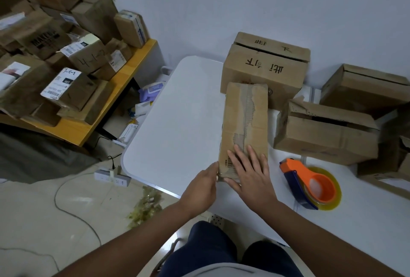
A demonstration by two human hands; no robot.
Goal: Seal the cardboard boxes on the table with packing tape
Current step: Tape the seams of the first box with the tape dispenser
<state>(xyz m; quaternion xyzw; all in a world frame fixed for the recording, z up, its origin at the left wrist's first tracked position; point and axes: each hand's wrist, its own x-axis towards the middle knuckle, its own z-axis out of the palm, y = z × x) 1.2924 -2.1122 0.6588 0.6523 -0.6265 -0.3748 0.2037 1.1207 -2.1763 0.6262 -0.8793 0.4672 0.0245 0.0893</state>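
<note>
Both hands (200, 184) on narrow box's (245, 121) near end

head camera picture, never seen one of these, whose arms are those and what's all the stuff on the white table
There is no machine here. The single picture comes from a wide-angle camera worn on a person's head, looking forward and down, so the two arms reaching in from the bottom are the wearer's own.

The left hand touches the near left corner of a long narrow cardboard box lying on the white table. The right hand rests flat on top of that box, fingers straight. Neither hand grips anything.

To the right of the hands lies an orange and blue tape dispenser with a roll of yellowish tape, untouched. Behind the narrow box stands a bigger box with handwriting, and further right are more open boxes. The wooden bench at left carries many other parcels.
</note>
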